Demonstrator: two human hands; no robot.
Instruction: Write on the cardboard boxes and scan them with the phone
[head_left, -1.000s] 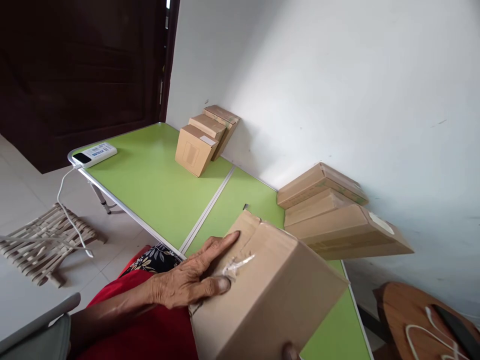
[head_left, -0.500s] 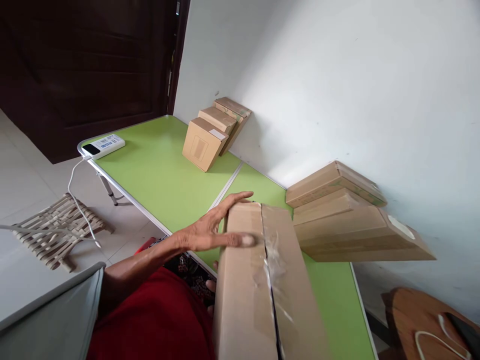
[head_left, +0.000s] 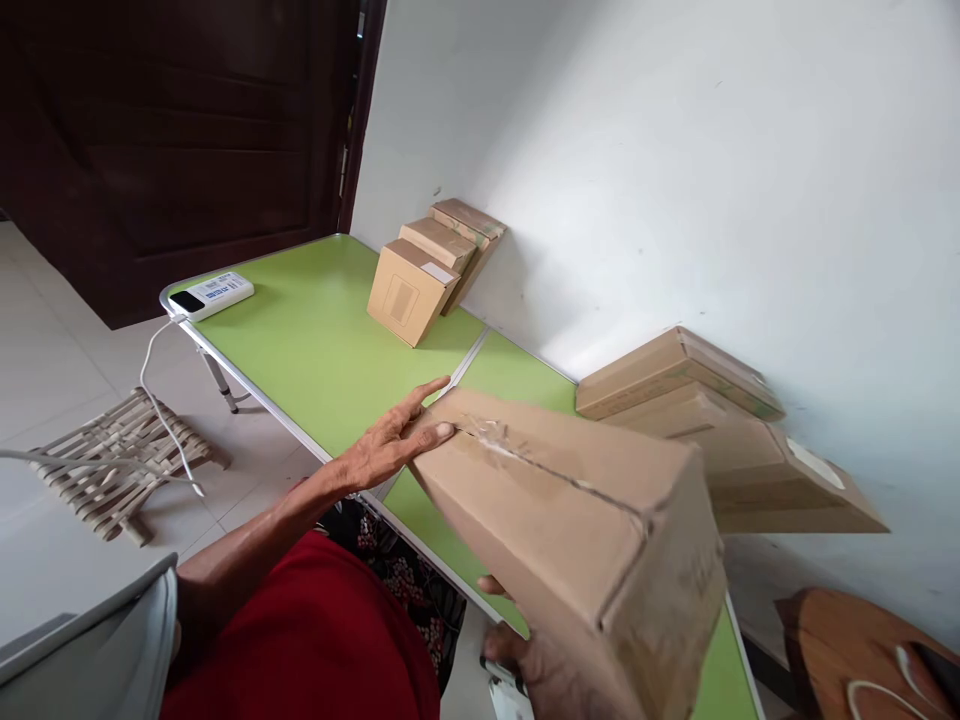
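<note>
A large brown cardboard box point(head_left: 540, 500), its top seam covered with wrinkled clear tape, is held tilted over the green table point(head_left: 292, 330). My left hand point(head_left: 397, 435) grips its far left end, the thumb on top and the fingers over the edge. My right hand point(head_left: 544, 670) is low at the near side, largely hidden and blurred, supporting the box from below; one fingertip shows at the lower edge. A small dark and white item point(head_left: 510, 690) lies beside that hand, too unclear to name.
Three smaller cartons point(head_left: 412, 295) lean against the wall at the back. Two more cartons point(head_left: 750, 460) lean at the right. A white device point(head_left: 214, 295) with a cable sits on the table's left corner. A slatted stool point(head_left: 120, 460) and a wooden round top point(head_left: 847, 650) stand nearby.
The cardboard box has turned, its near end swinging right and its end face coming into view. My left hand has moved left with it; the right hand has shifted right beneath.
</note>
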